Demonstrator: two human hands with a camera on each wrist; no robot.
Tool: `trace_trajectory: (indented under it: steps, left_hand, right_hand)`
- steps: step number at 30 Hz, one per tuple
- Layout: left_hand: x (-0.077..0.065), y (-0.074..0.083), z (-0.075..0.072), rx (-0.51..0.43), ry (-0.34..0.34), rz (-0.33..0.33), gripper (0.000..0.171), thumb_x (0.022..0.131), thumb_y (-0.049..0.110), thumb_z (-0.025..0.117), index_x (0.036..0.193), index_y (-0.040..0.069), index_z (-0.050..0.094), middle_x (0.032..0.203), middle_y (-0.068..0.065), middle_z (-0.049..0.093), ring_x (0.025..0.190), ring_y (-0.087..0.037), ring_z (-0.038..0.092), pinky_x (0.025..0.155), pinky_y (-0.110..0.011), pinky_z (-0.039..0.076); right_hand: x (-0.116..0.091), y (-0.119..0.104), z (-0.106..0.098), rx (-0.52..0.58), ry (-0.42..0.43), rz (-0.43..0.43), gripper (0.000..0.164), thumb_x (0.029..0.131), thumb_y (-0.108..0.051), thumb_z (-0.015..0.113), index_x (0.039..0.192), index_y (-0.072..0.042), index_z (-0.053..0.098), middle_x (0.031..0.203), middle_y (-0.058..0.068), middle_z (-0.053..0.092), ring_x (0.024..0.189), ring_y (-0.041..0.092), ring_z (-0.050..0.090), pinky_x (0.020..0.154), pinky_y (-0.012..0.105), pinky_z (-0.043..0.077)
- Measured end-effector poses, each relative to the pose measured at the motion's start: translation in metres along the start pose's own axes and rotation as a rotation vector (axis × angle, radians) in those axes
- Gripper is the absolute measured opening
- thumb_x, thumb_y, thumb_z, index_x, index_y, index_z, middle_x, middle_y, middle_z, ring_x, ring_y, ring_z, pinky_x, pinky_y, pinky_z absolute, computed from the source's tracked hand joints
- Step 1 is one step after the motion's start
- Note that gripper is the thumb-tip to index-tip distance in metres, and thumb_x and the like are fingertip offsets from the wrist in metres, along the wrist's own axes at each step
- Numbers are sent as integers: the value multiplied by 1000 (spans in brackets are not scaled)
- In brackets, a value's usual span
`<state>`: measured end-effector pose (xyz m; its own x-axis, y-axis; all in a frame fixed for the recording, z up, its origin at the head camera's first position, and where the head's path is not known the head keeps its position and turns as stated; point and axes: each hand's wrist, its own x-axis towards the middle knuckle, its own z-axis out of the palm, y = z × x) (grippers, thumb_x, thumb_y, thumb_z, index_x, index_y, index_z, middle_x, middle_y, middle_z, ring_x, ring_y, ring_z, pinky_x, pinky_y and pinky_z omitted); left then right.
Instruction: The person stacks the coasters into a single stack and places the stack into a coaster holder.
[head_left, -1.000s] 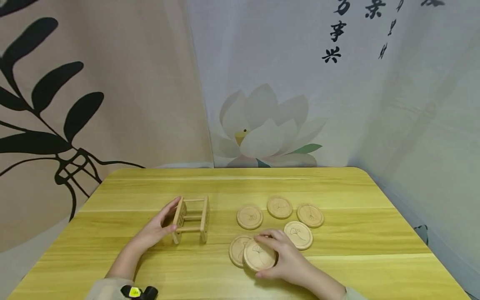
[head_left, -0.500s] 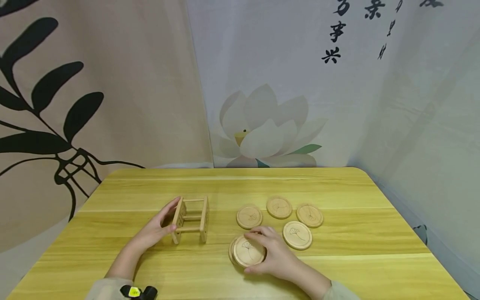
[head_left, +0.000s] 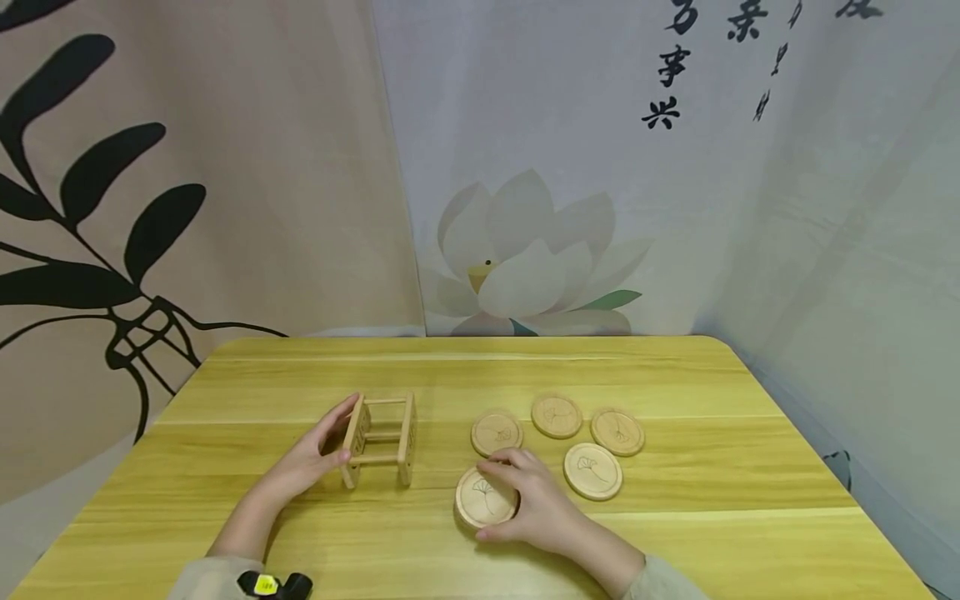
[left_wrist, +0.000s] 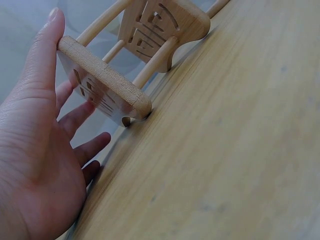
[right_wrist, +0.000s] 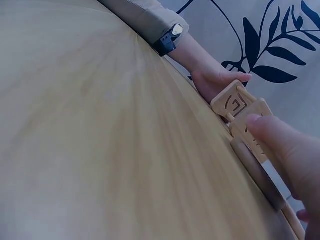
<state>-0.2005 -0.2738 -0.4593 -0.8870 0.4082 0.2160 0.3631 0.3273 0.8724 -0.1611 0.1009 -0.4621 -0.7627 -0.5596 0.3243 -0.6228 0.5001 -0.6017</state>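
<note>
A small wooden coaster rack [head_left: 381, 437], two carved side panels joined by rods, stands on the table's left half. My left hand [head_left: 306, 462] holds its left panel, thumb at the near edge and fingers along the far side; in the left wrist view the thumb [left_wrist: 42, 60] lies by the panel's edge. With my right hand [head_left: 536, 504] I grip a round wooden coaster [head_left: 483, 498] by its rim, thumb near and fingers far. This coaster, engraved with a ginkgo leaf, covers another coaster almost wholly. Whether the two touch cannot be told.
Several more engraved coasters lie flat beyond and right of my right hand: one at the back left [head_left: 497, 432], one at the back [head_left: 557, 415], one at the right [head_left: 618, 431], one nearer [head_left: 593, 472]. A printed curtain [head_left: 525, 167] hangs behind the wooden table [head_left: 720, 467].
My right hand has moved left with its coaster, from partly overlapping the coaster beneath to lying almost squarely over it. The left hand and the rack have stayed put.
</note>
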Motion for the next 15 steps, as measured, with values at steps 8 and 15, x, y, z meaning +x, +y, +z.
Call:
trace_trajectory:
  steps: [8,15]
  left_hand:
    - [0,-5,0,10,0,-18,77,95,31,62,155,22,16,146,-26,32,128,-48,32,92,-71,28]
    - [0,-6,0,10,-1,-12,77,95,32,62,155,24,16,145,-26,32,128,-47,32,92,-72,28]
  right_hand:
    - [1,1,2,15,-34,25,86,67,-55,80,135,-10,55,131,-7,47,119,15,42,97,43,40]
    - [0,3,3,25,-50,25,86,68,-55,79,136,-9,54,131,-6,47,119,16,42,96,45,41]
